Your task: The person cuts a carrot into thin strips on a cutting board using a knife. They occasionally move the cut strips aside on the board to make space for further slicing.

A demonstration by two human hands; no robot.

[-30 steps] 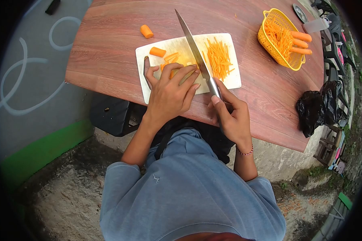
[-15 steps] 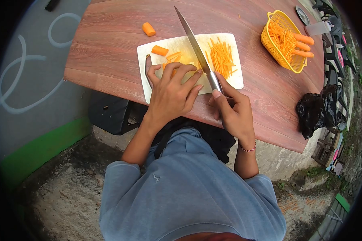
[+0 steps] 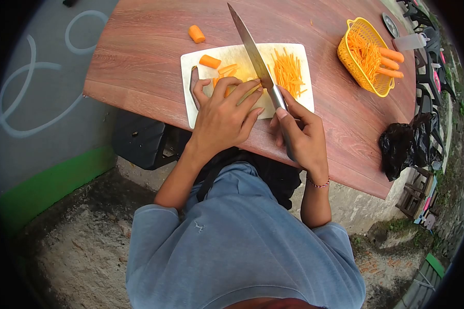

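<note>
My right hand (image 3: 304,136) grips the handle of a long kitchen knife (image 3: 251,49), its blade slanting up and left across the white cutting board (image 3: 307,98). Left of the blade, my left hand (image 3: 221,116) presses its bent fingertips onto carrot on the board; the fingers hide most of that piece. Thin carrot strips (image 3: 288,72) lie in a pile right of the knife. Carrot slices (image 3: 228,69) and a carrot chunk (image 3: 210,61) sit beyond my left fingers. Another carrot piece (image 3: 196,34) rests on the table behind the board.
On the right of the wooden table (image 3: 144,67), a yellow basket (image 3: 351,61) holds shredded carrot and several whole carrots (image 3: 392,55). Behind it are a squeeze bottle (image 3: 410,42) and a metal dish (image 3: 390,24). A black plastic bag (image 3: 397,147) hangs by the right edge.
The view has shifted slightly, so the board and table things appear a little further right. Both hands keep nearly the same pose, with the blade still beside my left fingertips.
</note>
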